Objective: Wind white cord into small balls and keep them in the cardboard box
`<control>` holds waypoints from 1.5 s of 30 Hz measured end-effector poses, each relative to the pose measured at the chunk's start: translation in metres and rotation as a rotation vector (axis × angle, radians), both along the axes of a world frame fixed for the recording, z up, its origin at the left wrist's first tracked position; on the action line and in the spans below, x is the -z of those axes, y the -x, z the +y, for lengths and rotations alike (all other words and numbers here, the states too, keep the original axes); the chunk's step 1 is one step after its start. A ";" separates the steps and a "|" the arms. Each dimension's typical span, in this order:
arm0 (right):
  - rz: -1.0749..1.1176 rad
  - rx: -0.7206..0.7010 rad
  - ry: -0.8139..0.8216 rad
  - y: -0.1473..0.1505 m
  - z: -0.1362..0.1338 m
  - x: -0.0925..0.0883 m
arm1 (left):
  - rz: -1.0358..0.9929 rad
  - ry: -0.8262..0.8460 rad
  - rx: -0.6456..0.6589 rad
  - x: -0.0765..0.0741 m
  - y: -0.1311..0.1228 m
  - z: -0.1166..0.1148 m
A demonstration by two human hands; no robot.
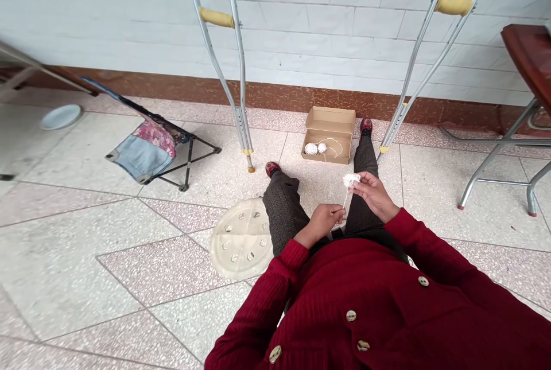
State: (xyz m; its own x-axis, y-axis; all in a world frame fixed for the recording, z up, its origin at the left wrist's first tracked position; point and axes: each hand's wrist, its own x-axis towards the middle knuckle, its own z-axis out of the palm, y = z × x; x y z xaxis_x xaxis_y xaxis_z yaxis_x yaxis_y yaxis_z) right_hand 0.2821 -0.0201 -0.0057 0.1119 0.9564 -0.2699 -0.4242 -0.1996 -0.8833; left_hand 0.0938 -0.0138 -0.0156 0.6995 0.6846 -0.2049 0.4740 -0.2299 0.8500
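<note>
My right hand (374,196) holds a small ball of white yarn (351,180) between its fingers, above my knees. A taut white thread (345,200) runs down from the ball to my left hand (321,222), whose fingers pinch it. Beyond my feet, an open cardboard box (329,135) lies on the floor. Two more balls of white yarn (310,149) sit inside it, with a loose strand (333,145) looping across the box and trailing out toward my hands.
A pair of aluminium crutches (228,54) stands upright ahead, beside my dark trousered legs (282,209). A round perforated plastic lid (241,238) lies by my left leg. A folding stool (150,143), a white plate (61,117) and a metal-legged table (516,129) stand around me.
</note>
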 end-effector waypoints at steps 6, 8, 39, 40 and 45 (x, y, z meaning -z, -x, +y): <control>-0.431 -0.330 -0.033 -0.004 -0.010 0.037 | 0.122 -0.337 0.120 -0.019 0.006 0.001; -0.318 -0.534 -0.008 0.000 -0.025 0.038 | 0.113 -0.399 0.097 -0.024 0.011 0.009; 0.135 -0.379 0.072 -0.007 -0.007 -0.042 | -0.025 -0.090 -0.009 -0.018 0.019 0.025; 0.114 -0.300 0.069 -0.008 0.000 -0.044 | -0.033 -0.054 0.000 -0.017 0.018 0.022; -0.242 -0.062 0.006 -0.004 0.023 -0.014 | -0.073 0.011 0.043 -0.024 0.014 0.010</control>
